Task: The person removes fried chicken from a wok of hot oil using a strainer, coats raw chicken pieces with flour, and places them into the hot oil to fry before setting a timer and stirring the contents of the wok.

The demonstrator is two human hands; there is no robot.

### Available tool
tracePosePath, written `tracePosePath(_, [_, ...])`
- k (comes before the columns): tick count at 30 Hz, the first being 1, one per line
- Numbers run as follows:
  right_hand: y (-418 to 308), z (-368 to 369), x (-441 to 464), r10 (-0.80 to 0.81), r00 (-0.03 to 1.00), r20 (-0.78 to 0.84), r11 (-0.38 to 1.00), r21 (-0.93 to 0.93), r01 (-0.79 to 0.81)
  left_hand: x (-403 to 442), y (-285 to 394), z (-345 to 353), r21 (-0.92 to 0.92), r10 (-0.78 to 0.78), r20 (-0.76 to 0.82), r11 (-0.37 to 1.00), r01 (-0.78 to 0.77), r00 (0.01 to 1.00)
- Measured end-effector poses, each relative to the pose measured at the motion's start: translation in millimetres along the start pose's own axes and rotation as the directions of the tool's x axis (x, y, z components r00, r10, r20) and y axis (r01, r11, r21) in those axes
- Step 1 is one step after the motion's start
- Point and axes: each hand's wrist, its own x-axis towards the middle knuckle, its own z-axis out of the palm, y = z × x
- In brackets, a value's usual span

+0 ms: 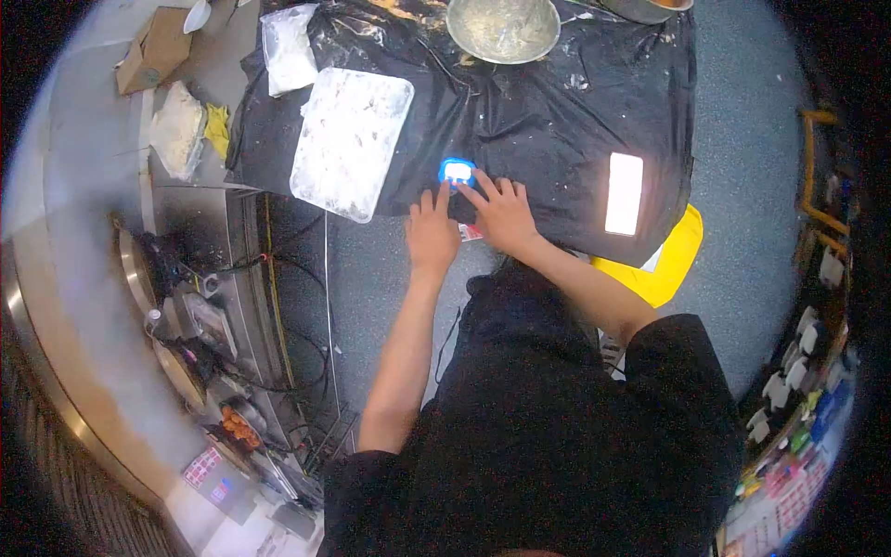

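Observation:
A small blue device with a bright white face [457,172] lies near the front edge of the black-covered table [520,121]; its display is too glaring to read. My left hand [432,237] has its fingers stretched forward, the index fingertip at the device's lower edge. From the right, my right hand [504,215] reaches in with spread fingers, thumb and index finger touching or almost touching the device's lower right side. Neither hand is wrapped around anything. To the left lies a flour-dusted white tray [353,144].
A metal bowl smeared with dough or batter [506,32] sits at the back. A bag of white powder [290,51] lies behind the tray, and a glowing white rectangle [624,194] at the right. Something yellow [673,260] hangs below the table's corner. Cooking equipment [223,325] lines the left.

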Motion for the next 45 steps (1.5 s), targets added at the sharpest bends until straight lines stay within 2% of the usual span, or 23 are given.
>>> tracePosePath(2, [1,2,0,0.001,1.000,0.002,1.000,0.014,-0.001,1,-3,4,-0.017,-0.010,0.035,1.000,0.011,0.999])
tracePosePath(8, [12,9,3,-0.051,0.998,-0.033,0.995,0.082,0.054,0,-7,14,-0.018,0.028,-0.099,0.999,-0.030,0.995])
tracePosePath(11, [19,12,8,-0.075,0.997,-0.014,0.990,0.122,0.076,0,-11,16,-0.033,0.043,-0.097,0.998,-0.046,0.994])
tracePosePath(14, [23,18,9,-0.064,0.997,0.031,0.993,0.105,0.060,1,-11,11,-0.023,0.002,-0.015,1.000,-0.002,1.000])
tracePosePath(23, [24,31,12,-0.016,0.992,0.128,0.996,0.083,0.006,10,-14,13,-0.062,-0.059,0.074,0.996,0.064,0.996])
tracePosePath(29, [22,30,19,-0.036,0.995,0.092,0.998,0.060,0.031,14,-18,3,-0.140,-0.053,0.106,0.988,0.067,0.993])
tracePosePath(32, [19,30,19,-0.028,0.996,0.090,0.998,0.062,0.023,13,-23,7,-0.089,-0.028,0.099,0.995,0.037,0.995])
tracePosePath(35, [19,28,19,-0.037,0.994,0.103,0.997,0.068,0.030,10,-24,9,-0.113,-0.009,0.063,0.994,0.016,0.998])
tracePosePath(38, [19,30,16,-0.069,0.995,0.070,0.997,0.047,0.066,1,-27,14,-0.260,-0.053,-0.034,0.965,0.042,0.998])
tracePosePath(41, [18,31,16,-0.080,0.997,0.024,0.995,0.064,0.078,-23,-31,18,-0.461,-0.168,-0.131,0.883,0.090,0.977])
tracePosePath(45, [12,25,11,-0.056,0.998,0.018,0.996,0.071,0.055,-86,-63,67,-0.522,-0.175,0.002,0.840,0.150,0.985])
